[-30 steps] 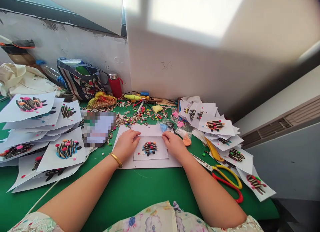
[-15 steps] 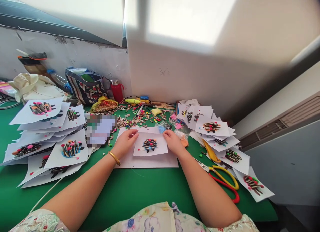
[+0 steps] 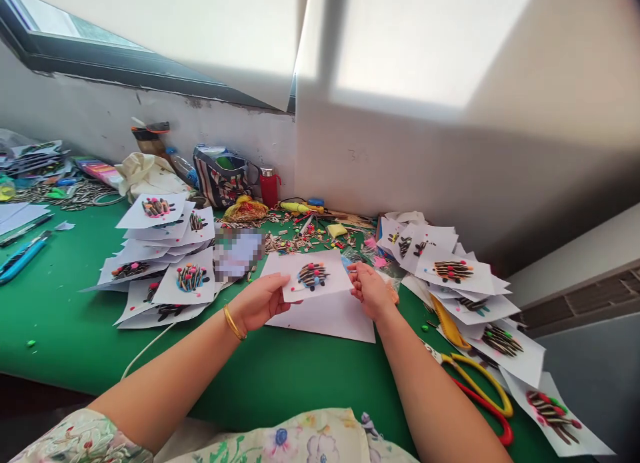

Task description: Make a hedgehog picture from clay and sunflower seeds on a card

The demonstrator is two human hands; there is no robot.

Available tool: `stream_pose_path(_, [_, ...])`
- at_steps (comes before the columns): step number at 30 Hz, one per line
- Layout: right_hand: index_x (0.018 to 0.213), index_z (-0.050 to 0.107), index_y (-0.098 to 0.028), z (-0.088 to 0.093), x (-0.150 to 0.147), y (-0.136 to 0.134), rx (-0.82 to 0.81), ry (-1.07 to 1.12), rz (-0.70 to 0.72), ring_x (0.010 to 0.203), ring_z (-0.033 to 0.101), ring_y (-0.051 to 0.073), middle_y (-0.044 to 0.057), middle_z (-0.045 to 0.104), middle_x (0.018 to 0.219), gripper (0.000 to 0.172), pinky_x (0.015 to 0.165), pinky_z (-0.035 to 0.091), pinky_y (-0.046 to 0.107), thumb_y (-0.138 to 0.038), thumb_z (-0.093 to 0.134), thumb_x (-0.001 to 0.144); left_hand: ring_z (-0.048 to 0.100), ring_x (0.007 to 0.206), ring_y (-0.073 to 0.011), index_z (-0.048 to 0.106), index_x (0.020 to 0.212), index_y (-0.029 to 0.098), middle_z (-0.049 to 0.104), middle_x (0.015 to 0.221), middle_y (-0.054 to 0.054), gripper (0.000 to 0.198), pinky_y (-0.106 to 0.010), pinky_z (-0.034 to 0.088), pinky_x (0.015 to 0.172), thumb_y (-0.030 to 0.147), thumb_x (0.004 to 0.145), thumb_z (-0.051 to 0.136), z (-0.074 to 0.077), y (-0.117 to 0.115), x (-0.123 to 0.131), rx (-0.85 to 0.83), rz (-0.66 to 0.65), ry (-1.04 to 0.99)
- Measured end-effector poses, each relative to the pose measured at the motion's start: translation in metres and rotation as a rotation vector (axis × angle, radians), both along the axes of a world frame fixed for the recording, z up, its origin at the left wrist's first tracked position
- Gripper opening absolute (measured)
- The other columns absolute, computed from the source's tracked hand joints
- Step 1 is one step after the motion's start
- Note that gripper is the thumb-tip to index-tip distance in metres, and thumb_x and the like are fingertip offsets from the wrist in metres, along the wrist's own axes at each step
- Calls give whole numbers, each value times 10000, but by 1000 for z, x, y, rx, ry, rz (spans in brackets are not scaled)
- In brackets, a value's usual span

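Note:
My left hand (image 3: 265,300) pinches the left edge of a white card (image 3: 327,286) and keeps it raised over a larger white sheet (image 3: 325,323). Striped seeds (image 3: 313,275), with red, orange and blue dots among them, form a small animal-like picture on the card. At its right edge is my right hand (image 3: 371,291), fingers curled closed; whether they grip the card cannot be made out. Large scissors (image 3: 480,386) with yellow and red handles lie beside my right forearm.
Stacks of similar seed cards stand at left (image 3: 183,286) and right (image 3: 453,271). Behind the sheet are scattered seeds (image 3: 287,240), a yellow packet (image 3: 337,230) and a red bottle (image 3: 270,188). A blue cutter (image 3: 23,258) lies far left on the green table (image 3: 65,316).
The card has lifted and tilted, its left edge now in my left hand. My right hand has shifted down from the card's upper right corner. The view has swung left.

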State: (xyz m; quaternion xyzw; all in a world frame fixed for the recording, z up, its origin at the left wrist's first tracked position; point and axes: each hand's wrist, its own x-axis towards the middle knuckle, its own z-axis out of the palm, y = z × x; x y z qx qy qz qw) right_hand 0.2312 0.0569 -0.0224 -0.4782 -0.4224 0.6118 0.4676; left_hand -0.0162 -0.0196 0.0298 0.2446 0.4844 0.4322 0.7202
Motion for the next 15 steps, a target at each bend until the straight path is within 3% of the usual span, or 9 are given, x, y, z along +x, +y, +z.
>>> stream_pose_path(7, [920, 593, -188, 0, -5, -7, -5, -9, 60, 459, 485, 66, -19, 601, 658, 485, 393, 288, 183, -623, 678, 721, 709, 734, -146, 634, 1061, 164, 731, 976, -73, 189, -209, 515, 554, 204, 905, 536, 14, -14, -32, 100, 380, -63])
stream_pose_path(15, [920, 608, -197, -4, -6, -8, -9, -34, 79, 471, 498, 70, -19, 610, 668, 458, 402, 310, 189, -606, 684, 726, 712, 785, -151, 638, 1058, 168, 721, 995, -75, 221, -246, 576, 631, 155, 935, 455, -4, -45, -43, 171, 741, -128])
